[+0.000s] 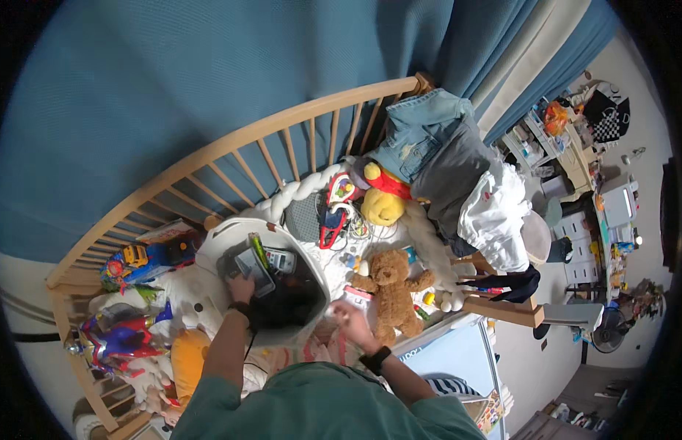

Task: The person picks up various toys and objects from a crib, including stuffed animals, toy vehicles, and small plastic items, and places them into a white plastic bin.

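My left hand (242, 287) reaches into a white fabric storage bin (321, 276) with a dark inside. Its fingers are closed on the edge of a grey, see-through plastic box (256, 273). Beside that box in the bin lie a green slim object (259, 249) and a white device with buttons (282, 260). My right hand (355, 324), fingers curled together, is just right of the bin, near a brown teddy bear (394, 297). What it holds, if anything, is too small to make out. A pink-and-white item (357, 297) lies just beyond it.
A wooden crib rail (231, 147) curves behind the bin. Left are a blue toy truck (161, 258) and a robot-like figure (124, 339). A yellow-and-red plush (385, 205), cables (361, 226) and piled clothes (451, 169) lie at the far right. A light-blue board (451, 359) stands right.
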Demonstrator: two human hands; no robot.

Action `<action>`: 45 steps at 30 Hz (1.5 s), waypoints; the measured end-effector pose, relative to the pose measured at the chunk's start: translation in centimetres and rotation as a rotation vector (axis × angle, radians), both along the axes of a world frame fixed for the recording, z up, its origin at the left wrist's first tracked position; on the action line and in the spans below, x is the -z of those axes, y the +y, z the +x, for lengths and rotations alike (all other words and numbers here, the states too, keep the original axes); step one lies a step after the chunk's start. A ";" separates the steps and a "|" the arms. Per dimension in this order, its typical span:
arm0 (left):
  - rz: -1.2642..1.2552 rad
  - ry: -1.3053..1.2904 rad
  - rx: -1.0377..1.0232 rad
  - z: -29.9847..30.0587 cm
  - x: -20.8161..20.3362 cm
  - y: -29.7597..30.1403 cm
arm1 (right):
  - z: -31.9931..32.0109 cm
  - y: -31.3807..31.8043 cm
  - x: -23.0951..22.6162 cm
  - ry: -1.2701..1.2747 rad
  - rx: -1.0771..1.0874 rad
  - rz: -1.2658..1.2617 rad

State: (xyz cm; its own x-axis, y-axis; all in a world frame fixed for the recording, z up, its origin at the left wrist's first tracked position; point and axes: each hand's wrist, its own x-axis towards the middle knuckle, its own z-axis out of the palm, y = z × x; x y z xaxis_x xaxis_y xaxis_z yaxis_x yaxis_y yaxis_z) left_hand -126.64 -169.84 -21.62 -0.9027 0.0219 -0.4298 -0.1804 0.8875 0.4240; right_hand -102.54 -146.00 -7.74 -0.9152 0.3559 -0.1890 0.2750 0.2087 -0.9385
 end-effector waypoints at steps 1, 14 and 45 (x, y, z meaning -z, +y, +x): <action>-0.003 -0.016 0.010 0.7 -1.0 1.2 | 0.7 2.1 1.4 -0.011 0.165 0.064; -0.030 0.232 0.387 7.9 -13.1 -2.7 | 7.5 7.3 33.4 -0.583 0.170 -0.812; 0.137 0.032 0.143 11.1 -9.7 -6.2 | -10.2 -3.0 -0.4 -0.099 -0.278 0.701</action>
